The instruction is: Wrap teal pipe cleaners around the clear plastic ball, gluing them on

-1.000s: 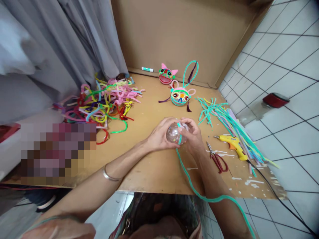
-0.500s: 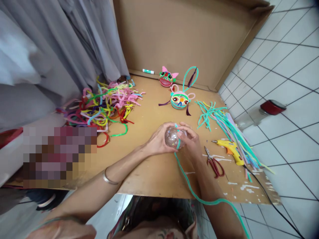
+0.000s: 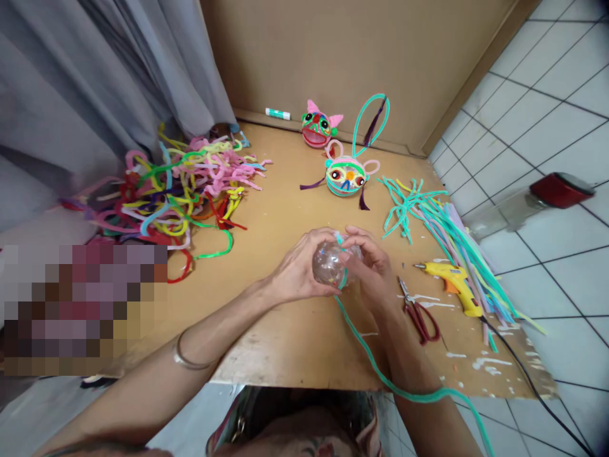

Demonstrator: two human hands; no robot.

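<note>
A clear plastic ball [image 3: 327, 265] is held over the table between my two hands. My left hand [image 3: 299, 263] curls round its left side, thumb below and fingers on top. With its fingers bent, my right hand [image 3: 368, 263] presses a teal pipe cleaner [image 3: 366, 355] against the ball's right part. The pipe cleaner runs over the ball, then hangs down and trails across my right forearm. Beyond the ball sits a decorated ball face [image 3: 346, 176] with pink loop ears, a teal handle and dark tassels. Behind it is a second ball face [image 3: 317, 127] with pink pointed ears.
Red-handled scissors [image 3: 419, 311] and a yellow glue gun [image 3: 454, 285] with a black cord lie at right. Teal and pastel pipe cleaners [image 3: 438, 216] lie beyond. A tangled colourful pile [image 3: 190, 184] is at left. A glue stick [image 3: 278, 114] rests against the cardboard [image 3: 333, 51].
The view has shifted slightly, so things on the table appear displaced. Both hands keep the ball and the teal pipe cleaner, with my right fingers only slightly moved.
</note>
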